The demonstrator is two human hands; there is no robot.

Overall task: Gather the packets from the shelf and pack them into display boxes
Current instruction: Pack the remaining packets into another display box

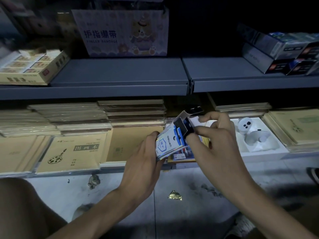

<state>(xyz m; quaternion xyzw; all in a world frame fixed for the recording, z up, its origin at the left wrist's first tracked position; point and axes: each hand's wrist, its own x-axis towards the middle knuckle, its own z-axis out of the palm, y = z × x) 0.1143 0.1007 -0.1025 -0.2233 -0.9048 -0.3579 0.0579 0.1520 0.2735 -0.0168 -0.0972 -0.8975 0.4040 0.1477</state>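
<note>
Box [168, 144] between left hand [143, 157] and right hand [219, 135]

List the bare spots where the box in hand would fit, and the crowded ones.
Bare: upper shelf, between yellow tray and dark boxes, before the bandage carton. Crowded: lower shelf, filled with sketchbooks and a white tray.

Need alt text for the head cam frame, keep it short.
Two hands hold a small blue-and-white box with its top flap open: the left hand grips the lower end, the right hand pinches the open end. Behind are dim shelves with stacked brown sketchbooks and a finger bandage carton.
</note>
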